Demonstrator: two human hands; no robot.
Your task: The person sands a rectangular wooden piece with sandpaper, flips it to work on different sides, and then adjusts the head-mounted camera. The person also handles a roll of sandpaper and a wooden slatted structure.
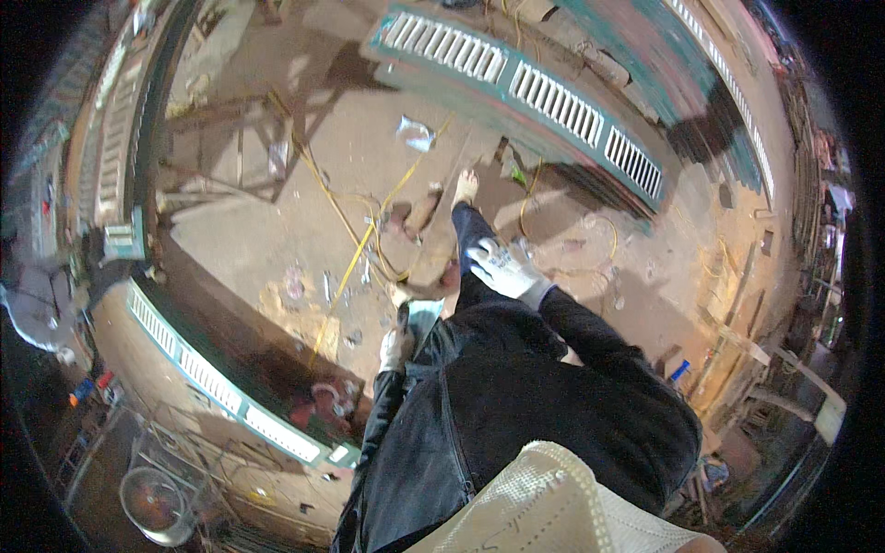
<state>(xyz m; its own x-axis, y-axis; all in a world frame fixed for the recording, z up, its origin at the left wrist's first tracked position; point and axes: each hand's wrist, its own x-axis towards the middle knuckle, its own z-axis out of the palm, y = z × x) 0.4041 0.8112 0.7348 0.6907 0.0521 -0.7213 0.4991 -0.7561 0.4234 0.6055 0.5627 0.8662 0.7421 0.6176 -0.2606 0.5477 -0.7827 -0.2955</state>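
With the right hand (505, 267) gloved, fingers spread on nothing, and the left hand (397, 348) curled near the jacket, grip unclear, the yellow cable (355, 263) on the floor (240, 230) ahead could snag a bare foot (466, 187)

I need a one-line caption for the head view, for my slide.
Standing person in dark jacket, gloved right hand raised, gloved left hand at the side, above a dusty floor with yellow cables and green louvred panels.
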